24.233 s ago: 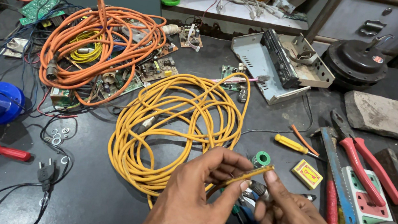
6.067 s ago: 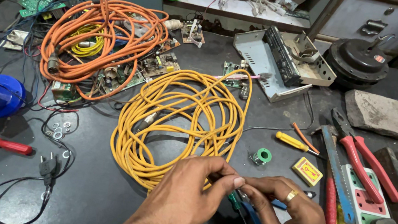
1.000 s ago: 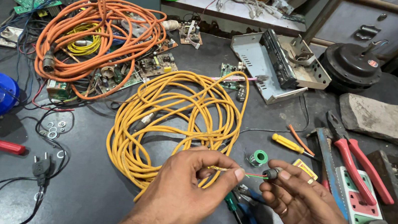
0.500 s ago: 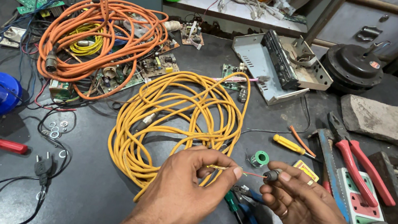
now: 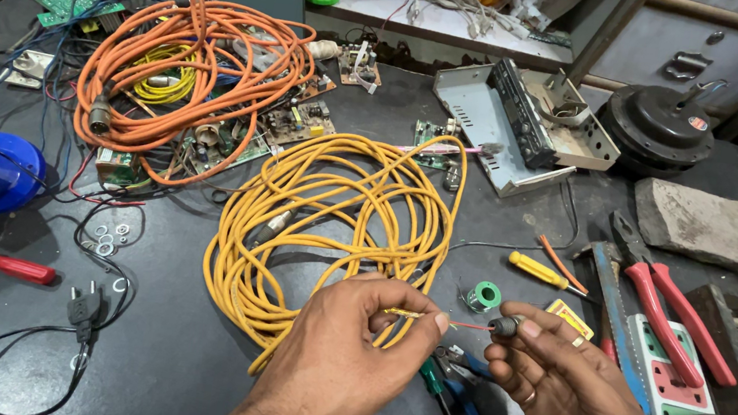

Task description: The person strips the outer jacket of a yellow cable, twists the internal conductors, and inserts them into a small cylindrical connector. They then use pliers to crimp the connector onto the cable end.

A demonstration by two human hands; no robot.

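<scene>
Two hands hover below the yellow cable coil [image 5: 339,223]: your left hand [image 5: 340,364] pinches its stripped end [image 5: 407,314], your right hand [image 5: 567,391] pinches a small dark connector [image 5: 503,326].

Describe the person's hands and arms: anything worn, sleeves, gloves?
Both hands are bare, no gloves. The left hand shows no ring or watch, and its forearm has no sleeve in view. The right hand wears two gold-coloured rings; no sleeve visible there either.
</scene>
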